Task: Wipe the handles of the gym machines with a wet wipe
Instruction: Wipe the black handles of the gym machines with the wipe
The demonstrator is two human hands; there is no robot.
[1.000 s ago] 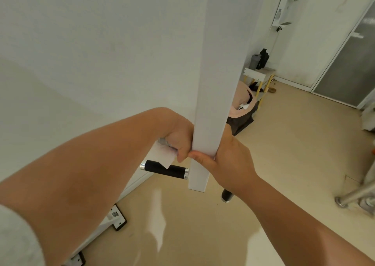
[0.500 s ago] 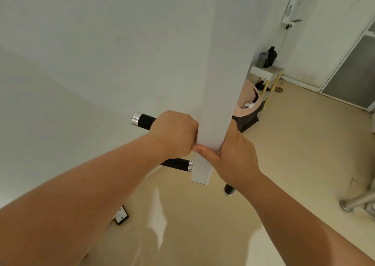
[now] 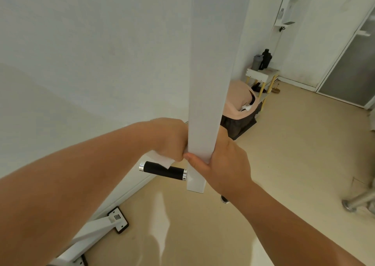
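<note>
Head view, frame centre: we see our left hand (image 3: 170,141) clenched round a white wet wipe (image 3: 160,159), whose lower corner overlaps the black handle (image 3: 164,171) sticking out left of the white post (image 3: 205,83). Our right hand (image 3: 223,164) grasps that post just above the handle, thumb across its front. Beige floor (image 3: 284,164) below.

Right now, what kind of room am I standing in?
Probably a small gym: a white machine post with a black grip handle, a floor-mounted frame foot, and shaker bottles on a stool.
</note>
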